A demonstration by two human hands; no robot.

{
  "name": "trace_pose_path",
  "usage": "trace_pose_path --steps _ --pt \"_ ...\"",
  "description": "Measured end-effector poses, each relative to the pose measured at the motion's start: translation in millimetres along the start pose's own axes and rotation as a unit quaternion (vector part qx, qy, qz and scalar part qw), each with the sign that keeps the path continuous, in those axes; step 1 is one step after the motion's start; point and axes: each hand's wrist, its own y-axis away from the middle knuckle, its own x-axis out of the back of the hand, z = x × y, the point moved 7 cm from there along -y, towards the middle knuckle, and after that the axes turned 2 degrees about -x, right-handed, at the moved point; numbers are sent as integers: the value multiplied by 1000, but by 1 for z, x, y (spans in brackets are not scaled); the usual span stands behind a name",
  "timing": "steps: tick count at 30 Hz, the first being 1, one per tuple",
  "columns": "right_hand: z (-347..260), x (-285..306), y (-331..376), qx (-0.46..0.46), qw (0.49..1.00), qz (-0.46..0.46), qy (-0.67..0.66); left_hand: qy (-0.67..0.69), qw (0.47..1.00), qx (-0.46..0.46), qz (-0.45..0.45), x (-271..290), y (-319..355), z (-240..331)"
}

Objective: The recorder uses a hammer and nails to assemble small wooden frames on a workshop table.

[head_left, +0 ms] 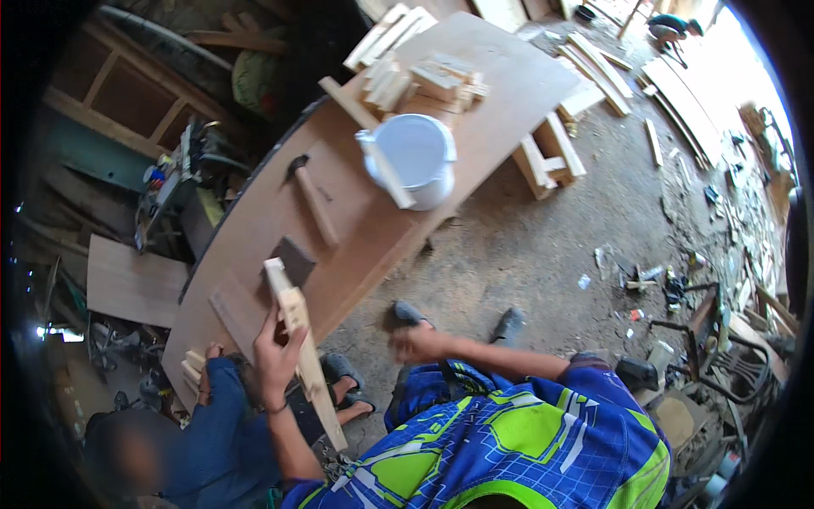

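My left hand [278, 352] is closed around a pale notched piece of wood [298, 327], held upright and slightly tilted over the near end of the workbench [373, 263]. Its top end narrows to a lighter tip. My right hand [420, 344] hangs in front of my body, away from the bench; motion smears its fingers. On the bench near the wood piece lie a dark flat rectangular piece [293, 260] and a hammer [314, 199] with a wooden handle. Farther along stands a white lidded bucket [415, 157] with a pale wood strip [386, 170] against it.
Stacked wood pieces [437, 81] lie at the bench's far end. On the left, a co-worker in a dark blue sleeve [222, 394] reaches to small wood blocks [193, 369]. A wooden frame [551, 157], planks [598, 72] and scraps cover parts of the floor; another person [670, 30] bends far off.
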Motion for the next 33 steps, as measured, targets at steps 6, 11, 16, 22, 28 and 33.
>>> trace_pose_path --steps 6,11,16,22,28,33 --pt "-16 8 176 -114 949 -153 -249 147 964 54 -215 -142 66 126" --pt "-9 36 250 -73 947 -129 -285 204 906 8 -371 -322 33 193" --pt "71 119 310 -109 916 327 -204 125 922 -163 -327 -466 -29 299" --pt "91 257 409 -205 715 653 -145 153 929 -274 -198 -563 -77 421" --pt "138 362 510 -259 628 733 -21 99 894 -351 -262 -655 -122 408" --pt "228 456 550 -352 644 679 25 131 909 -25 -394 -695 -163 205"
